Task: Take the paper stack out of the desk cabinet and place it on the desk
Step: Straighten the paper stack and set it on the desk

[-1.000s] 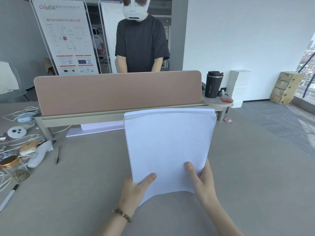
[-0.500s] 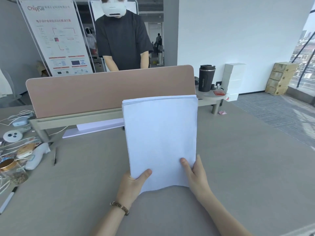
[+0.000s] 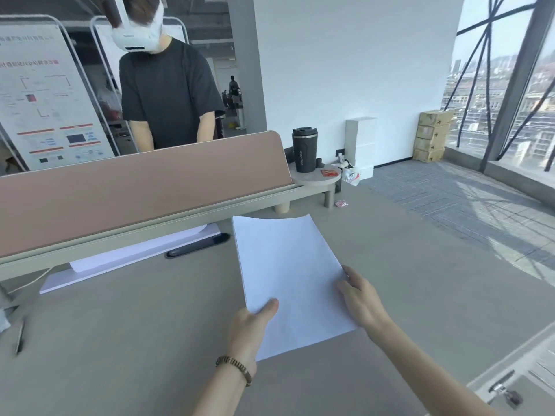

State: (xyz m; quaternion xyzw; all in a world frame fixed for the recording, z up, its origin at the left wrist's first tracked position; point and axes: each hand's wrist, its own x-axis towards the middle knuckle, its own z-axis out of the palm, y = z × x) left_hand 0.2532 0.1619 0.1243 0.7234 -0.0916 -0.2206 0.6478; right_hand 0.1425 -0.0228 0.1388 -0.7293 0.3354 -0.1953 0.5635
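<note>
A white paper stack (image 3: 288,274) lies low and nearly flat over the grey desk (image 3: 120,334), its far edge slightly curled. My left hand (image 3: 250,328), with a bead bracelet at the wrist, grips the stack's near left corner, thumb on top. My right hand (image 3: 360,298) holds the stack's right edge with fingers on the top sheet. Whether the stack's underside touches the desk cannot be told. The desk cabinet is not in view.
A pink divider panel (image 3: 135,187) runs along the desk's far side, with a white flat board (image 3: 129,259) and a dark pen-shaped case (image 3: 198,249) below it. A black travel mug (image 3: 304,149) stands on a small round shelf. A person in a black shirt (image 3: 168,94) stands behind.
The stack has gone from upright in front of me to tilted down, nearly flat over the desk. My view has turned right, so the clutter at the left is out of frame.
</note>
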